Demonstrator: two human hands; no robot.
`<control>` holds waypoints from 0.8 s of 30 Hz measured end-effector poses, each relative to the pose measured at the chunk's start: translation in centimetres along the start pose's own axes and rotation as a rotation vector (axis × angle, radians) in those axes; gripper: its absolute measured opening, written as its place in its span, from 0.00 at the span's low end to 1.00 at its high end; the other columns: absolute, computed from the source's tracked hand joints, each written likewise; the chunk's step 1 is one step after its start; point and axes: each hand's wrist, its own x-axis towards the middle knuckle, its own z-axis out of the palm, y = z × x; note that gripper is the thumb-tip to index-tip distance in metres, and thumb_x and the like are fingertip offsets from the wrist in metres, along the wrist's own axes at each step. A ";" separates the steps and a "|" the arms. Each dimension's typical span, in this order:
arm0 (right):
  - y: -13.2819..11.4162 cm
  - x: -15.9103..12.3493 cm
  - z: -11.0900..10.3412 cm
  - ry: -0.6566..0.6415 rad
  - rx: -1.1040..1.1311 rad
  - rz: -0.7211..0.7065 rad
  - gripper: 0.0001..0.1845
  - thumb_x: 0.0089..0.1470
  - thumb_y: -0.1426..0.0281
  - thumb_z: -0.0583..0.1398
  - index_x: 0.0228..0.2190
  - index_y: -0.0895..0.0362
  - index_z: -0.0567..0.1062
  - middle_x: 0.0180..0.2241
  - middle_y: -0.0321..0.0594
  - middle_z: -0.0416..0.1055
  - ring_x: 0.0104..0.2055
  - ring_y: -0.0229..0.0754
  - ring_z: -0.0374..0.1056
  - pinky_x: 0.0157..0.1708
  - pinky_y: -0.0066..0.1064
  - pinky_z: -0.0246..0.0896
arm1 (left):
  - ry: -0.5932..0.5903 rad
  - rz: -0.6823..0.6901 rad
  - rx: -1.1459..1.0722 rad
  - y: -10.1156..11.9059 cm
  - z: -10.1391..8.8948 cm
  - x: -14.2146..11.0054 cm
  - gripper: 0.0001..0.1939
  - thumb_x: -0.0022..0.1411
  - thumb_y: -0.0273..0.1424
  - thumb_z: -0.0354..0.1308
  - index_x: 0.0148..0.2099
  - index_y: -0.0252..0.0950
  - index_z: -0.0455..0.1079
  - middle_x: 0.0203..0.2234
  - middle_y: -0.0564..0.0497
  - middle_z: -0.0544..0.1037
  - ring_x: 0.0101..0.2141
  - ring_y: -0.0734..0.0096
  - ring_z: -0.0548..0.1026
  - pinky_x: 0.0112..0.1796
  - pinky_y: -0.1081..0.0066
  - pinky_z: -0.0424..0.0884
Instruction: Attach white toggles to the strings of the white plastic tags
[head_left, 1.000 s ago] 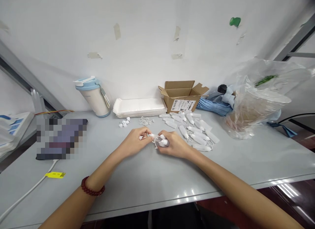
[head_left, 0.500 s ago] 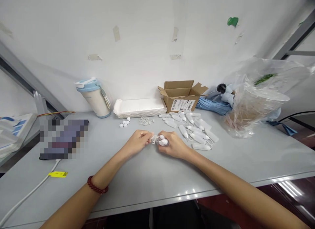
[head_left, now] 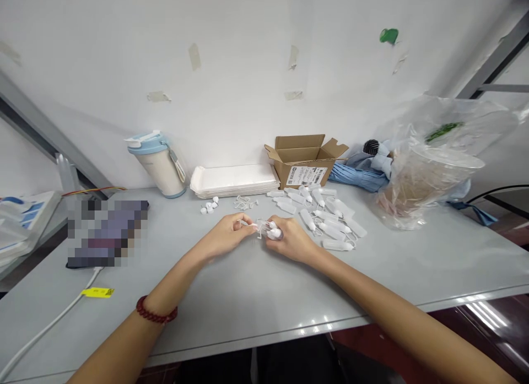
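1. Two bare hands, close together over one glossy grey table (head_left: pixel 231 301). Left hand (head_left: pixel 231 231) pinches one small white plastic piece (head_left: pixel 255 226) between thumb and finger; its exact shape is too small to tell.
2. Right hand (head_left: pixel 291 239) is closed around a bunch of clear plastic bottles with white caps (head_left: pixel 275 233), at least two; fingers hide the full count. Thin white straps (head_left: pixel 260 230) stick out between the hands.
3. Loose translucent squeeze bottles (head_left: pixel 336 244): roughly fifteen, overlapping, lying flat just beyond and right of the right hand. Exact count not readable.
4. Small white caps (head_left: pixel 209 209): about five, clustered beyond the left hand. Beside them, one tangle of thin white plastic strips (head_left: pixel 244 203), several, not countable.
5. Back row: one cream tumbler with blue lid (head_left: pixel 163 172), one stack of white rectangular trays (head_left: pixel 235 181), one open brown cardboard box (head_left: pixel 305 174), blue fabric bundle (head_left: pixel 359 177), one clear plastic bag (head_left: pixel 421 185) around a tub.
6. Left side: one pixelated dark device (head_left: pixel 105 235) with white cable and yellow tag.
7. Bottle pile hems in the right hand's far side; the near table edge is unobstructed between the forearms.
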 end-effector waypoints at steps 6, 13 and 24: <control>0.0 0.1 0.0 -0.003 -0.007 0.011 0.06 0.41 0.73 0.57 0.26 0.55 0.64 0.21 0.32 0.63 0.22 0.35 0.56 0.24 0.25 0.49 | 0.004 0.059 0.087 -0.9 0.5 0.7 0.24 0.59 0.46 0.45 0.21 0.34 0.64 0.15 0.57 0.54 0.18 0.78 0.52 0.21 0.74 0.48; 0.0 0.1 0.0 0.011 -0.021 0.044 0.07 0.41 0.72 0.57 0.26 0.55 0.62 0.20 0.32 0.63 0.22 0.35 0.56 0.23 0.25 0.47 | -0.035 0.115 0.118 -0.8 -0.3 0.5 0.16 0.54 0.44 0.55 0.32 0.36 0.71 0.19 0.57 0.63 0.21 0.76 0.58 0.22 0.75 0.53; 0.1 0.1 0.0 0.036 -0.033 0.025 0.05 0.41 0.72 0.56 0.26 0.55 0.63 0.21 0.32 0.63 0.22 0.35 0.57 0.24 0.25 0.48 | -0.032 -0.115 -0.117 -0.7 0.8 0.5 0.24 0.57 0.50 0.48 0.25 0.34 0.63 0.17 0.58 0.58 0.15 0.82 0.53 0.17 0.76 0.50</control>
